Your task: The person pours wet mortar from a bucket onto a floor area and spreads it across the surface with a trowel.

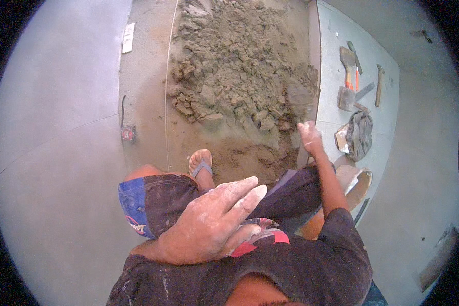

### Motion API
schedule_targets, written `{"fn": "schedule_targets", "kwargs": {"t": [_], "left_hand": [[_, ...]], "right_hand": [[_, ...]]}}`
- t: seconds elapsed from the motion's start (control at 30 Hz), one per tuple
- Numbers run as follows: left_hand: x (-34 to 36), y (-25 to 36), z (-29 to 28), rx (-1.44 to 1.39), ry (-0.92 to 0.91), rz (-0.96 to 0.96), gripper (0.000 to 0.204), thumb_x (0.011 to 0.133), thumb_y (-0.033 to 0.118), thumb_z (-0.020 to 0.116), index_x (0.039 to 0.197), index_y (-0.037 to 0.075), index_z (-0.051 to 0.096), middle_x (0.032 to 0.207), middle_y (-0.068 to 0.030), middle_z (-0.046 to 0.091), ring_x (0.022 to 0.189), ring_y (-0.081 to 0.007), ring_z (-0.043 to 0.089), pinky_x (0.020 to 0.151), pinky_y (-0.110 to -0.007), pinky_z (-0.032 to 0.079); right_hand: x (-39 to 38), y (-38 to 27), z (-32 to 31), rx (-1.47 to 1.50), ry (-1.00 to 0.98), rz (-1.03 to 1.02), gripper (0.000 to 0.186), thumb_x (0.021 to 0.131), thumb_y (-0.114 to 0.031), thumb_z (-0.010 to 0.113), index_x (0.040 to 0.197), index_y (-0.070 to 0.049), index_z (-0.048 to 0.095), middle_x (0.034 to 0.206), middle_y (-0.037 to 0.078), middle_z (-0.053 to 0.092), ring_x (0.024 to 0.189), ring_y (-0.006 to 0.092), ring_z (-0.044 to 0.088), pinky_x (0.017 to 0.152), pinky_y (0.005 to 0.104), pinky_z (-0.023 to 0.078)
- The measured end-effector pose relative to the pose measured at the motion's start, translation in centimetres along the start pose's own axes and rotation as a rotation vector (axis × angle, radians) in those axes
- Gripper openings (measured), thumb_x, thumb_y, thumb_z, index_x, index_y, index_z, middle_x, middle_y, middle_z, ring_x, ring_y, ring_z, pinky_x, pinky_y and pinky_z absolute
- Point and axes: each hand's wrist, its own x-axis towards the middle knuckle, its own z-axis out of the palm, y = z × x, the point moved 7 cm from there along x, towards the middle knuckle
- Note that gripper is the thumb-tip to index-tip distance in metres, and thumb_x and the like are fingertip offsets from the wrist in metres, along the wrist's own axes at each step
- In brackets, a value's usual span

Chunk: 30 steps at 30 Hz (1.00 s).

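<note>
My left hand [212, 219] is held over my lap near my chest, fingers outstretched and dusted white, holding nothing. My right hand [309, 137], also dusty, is closed on what looks like a trowel [300, 97], its blade blurred over the right side of a heap of damp, lumpy grey-brown mortar [229, 61]. The heap lies in the strip between my sandalled foot [201, 168] and the far edge of the view, with a smeared, finer patch at the near end.
A pale board [332, 30] on the right carries several hand tools [348, 64], a crumpled dark bag [360, 137] and a bucket-like container [357, 186]. On the left are a tape measure [128, 132], a small white rectangle [128, 37] and a grey floor [56, 127].
</note>
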Motion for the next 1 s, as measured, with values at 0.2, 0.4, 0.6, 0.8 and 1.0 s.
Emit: {"fn": "schedule_targets", "kwargs": {"t": [0.2,0.4,0.6,0.8,1.0], "left_hand": [[0.7,0.4,-0.3,-0.012,-0.012,0.026,0.062,0.078,0.019,0.074,0.132,0.002,0.048,0.128,-0.0221,0.055,0.111,-0.0397,0.059,0.092,-0.044,0.051],[0.4,0.1,-0.2,0.003,-0.011,0.02,0.063,0.078,0.019,0.074,0.133,0.002,0.047,0.129,-0.0207,0.055,0.112,-0.0393,0.058,0.093,-0.044,0.051],[-0.2,0.1,-0.6,-0.02,0.006,0.026,0.064,0.077,0.018,0.075,0.132,0.003,0.047,0.13,-0.02,0.054,0.113,-0.0389,0.058,0.093,-0.044,0.051],[-1.1,0.0,-0.3,-0.06,0.012,0.036,0.062,0.078,0.017,0.075,0.131,0.002,0.048,0.13,-0.0214,0.054,0.113,-0.038,0.059,0.093,-0.043,0.051],[-1.4,0.3,-0.5,-0.074,0.043,0.082,0.056,0.078,0.017,0.074,0.125,-0.003,0.052,0.122,-0.0236,0.056,0.109,-0.0369,0.058,0.096,-0.043,0.049]], "right_hand": [[-2.3,-6.0,3.9,-0.131,-0.108,-0.02,0.035,0.095,-0.041,0.051,0.107,-0.008,0.052,0.079,0.023,0.066,0.075,0.0402,0.066,0.067,0.0515,0.053],[4.6,-4.0,2.1,-0.192,0.0,0.032,0.037,0.095,-0.042,0.05,0.105,-0.006,0.049,0.084,0.026,0.067,0.081,0.0433,0.066,0.072,0.053,0.052],[5.7,-3.5,2.0,-0.292,0.025,-0.202,0.038,0.097,-0.04,0.049,0.102,-0.003,0.053,0.087,0.025,0.065,0.085,0.0424,0.063,0.071,0.0537,0.05],[7.3,-1.8,0.3,0.049,0.215,0.042,0.043,0.097,-0.042,0.048,0.095,0.001,0.056,0.09,0.027,0.063,0.091,0.0467,0.058,0.076,0.0529,0.047],[5.1,-7.2,6.6,0.17,0.179,0.036,0.044,0.093,-0.044,0.055,0.092,0.0,0.056,0.088,0.027,0.064,0.086,0.0485,0.06,0.076,0.0539,0.047]]}}
